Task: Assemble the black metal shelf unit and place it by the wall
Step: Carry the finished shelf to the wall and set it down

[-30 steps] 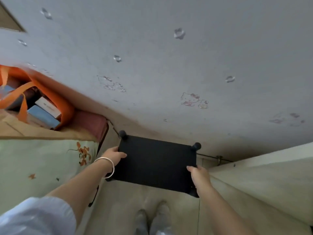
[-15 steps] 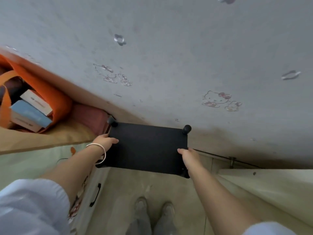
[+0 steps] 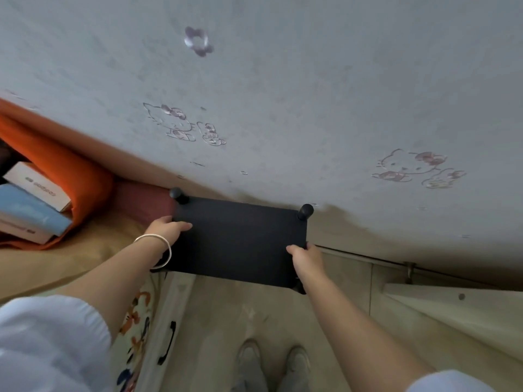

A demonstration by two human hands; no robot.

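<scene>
Gripping the assembled black shelf unit [image 3: 239, 239] between left hand [image 3: 167, 228] and right hand [image 3: 307, 257], nearing the wall [image 3: 283, 94] just beyond them; seemingly only setting down remaining.

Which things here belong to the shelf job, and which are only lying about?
Belong to the job:
- black shelf unit
- left hand, gripping its left edge
- right hand, gripping its right edge
- wall, right behind the shelf

Only lying about:
- orange bag with boxes inside
- cat stickers on the wall
- cabinet with a black handle
</scene>
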